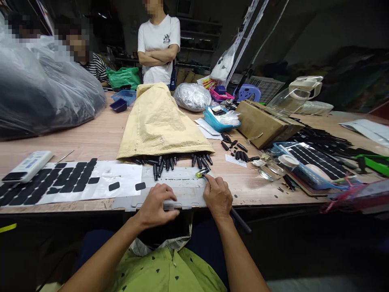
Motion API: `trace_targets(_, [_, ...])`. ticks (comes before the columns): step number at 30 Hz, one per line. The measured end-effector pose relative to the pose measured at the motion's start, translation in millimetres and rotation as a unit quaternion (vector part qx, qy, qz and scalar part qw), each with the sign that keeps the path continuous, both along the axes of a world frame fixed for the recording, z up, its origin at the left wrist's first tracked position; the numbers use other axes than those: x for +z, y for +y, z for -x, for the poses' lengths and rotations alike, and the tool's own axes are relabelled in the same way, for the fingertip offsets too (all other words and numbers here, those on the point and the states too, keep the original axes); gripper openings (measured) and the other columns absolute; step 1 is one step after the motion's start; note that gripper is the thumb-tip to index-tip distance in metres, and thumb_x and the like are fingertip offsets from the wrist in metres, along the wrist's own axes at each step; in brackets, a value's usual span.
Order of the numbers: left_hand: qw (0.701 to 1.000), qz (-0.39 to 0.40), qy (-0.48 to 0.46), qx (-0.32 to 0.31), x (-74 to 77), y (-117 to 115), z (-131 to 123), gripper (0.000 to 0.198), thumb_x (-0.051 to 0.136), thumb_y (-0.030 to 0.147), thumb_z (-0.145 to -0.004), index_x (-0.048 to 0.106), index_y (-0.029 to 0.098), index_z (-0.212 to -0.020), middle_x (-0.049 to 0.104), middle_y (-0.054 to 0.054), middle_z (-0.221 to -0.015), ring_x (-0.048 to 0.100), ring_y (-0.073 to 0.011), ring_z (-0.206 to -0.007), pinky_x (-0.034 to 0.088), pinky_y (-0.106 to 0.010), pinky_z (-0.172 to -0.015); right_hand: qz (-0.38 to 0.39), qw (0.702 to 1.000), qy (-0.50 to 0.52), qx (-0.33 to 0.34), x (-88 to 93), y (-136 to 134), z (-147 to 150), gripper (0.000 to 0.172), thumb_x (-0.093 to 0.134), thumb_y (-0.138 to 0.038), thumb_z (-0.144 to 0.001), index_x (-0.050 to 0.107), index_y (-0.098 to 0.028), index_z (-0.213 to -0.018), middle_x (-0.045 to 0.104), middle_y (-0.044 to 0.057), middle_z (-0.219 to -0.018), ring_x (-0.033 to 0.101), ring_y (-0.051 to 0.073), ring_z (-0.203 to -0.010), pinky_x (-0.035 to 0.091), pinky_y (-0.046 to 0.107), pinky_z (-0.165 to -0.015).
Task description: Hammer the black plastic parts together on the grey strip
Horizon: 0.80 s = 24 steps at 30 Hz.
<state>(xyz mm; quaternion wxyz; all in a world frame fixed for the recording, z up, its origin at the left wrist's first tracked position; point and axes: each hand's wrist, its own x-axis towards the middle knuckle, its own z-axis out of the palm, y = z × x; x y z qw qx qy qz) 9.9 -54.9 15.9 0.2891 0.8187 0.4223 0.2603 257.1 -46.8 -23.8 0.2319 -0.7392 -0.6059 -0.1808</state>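
Left hand [158, 206]: over near edge of smooth grey plate [185, 190], thumb and fingers apart. Right hand [218, 197]: clamped around slim dark rod [241, 221], long axis slanting from near right toward far left. Just beyond right fingertips: small glossy cylinder [201, 173], yellow-green end pointing left. Farther: smooth black cylinders [161, 167], spilling from creased, matt tan sack [164, 125]
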Motion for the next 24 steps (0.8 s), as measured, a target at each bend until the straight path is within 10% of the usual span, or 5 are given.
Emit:
trace_targets(4, [0.971, 0.012, -0.033, 0.236, 8.0, 38.1, 6.0, 0.015, 0.056, 0.029, -0.086, 0.062, 0.019, -0.077, 0.065, -0.004, -0.084, 0.058, -0.016, -0.074, 0.047, -0.029, -0.07, 0.005, 1.0, 0.006, -0.002, 2.3, 0.0, 1.3, 0.03, 0.055, -0.013, -0.088, 0.072, -0.022, -0.111, 0.06, 0.005, -0.085, 0.048, 0.02, -0.08, 0.032, 0.03, -0.068])
trace_targets(8, [0.942, 0.043, 0.056, 0.328, 9.6, 67.2, 10.2, 0.01, 0.061, 0.027, -0.079, 0.064, 0.019, -0.084, 0.067, -0.005, -0.087, 0.061, -0.0195, -0.081, 0.045, -0.03, -0.071, 0.001, 1.0, 0.009, -0.003, 3.4, -0.2, 2.2, 0.031, 0.055, -0.012, -0.088, 0.072, -0.022, -0.111, 0.06, 0.005, -0.085, 0.049, 0.02, -0.08, 0.033, 0.03, -0.069])
trace_targets(18, [0.929, 0.033, 0.136, 0.343, 18.2, 60.3, 22.1, 0.015, 0.06, 0.03, -0.081, 0.069, 0.022, -0.09, 0.069, -0.004, -0.096, 0.062, -0.0223, -0.085, 0.043, -0.03, -0.066, 0.001, 1.0, 0.013, -0.008, 2.1, 1.0, 2.8, 0.03, 0.057, -0.012, -0.087, 0.072, -0.022, -0.111, 0.06, 0.005, -0.085, 0.049, 0.02, -0.08, 0.032, 0.03, -0.068])
trace_targets(24, [0.991, 0.016, 0.038, 0.126, 10.7, 47.2, -20.7, 0.015, 0.065, 0.029, -0.084, 0.071, 0.023, -0.097, 0.07, -0.002, -0.095, 0.063, -0.0188, -0.085, 0.047, -0.028, -0.072, 0.002, 1.0, 0.016, -0.005, 2.9, 1.6, 2.6, 0.03, 0.055, -0.012, -0.087, 0.072, -0.022, -0.111, 0.06, 0.006, -0.085, 0.049, 0.021, -0.08, 0.033, 0.031, -0.069])
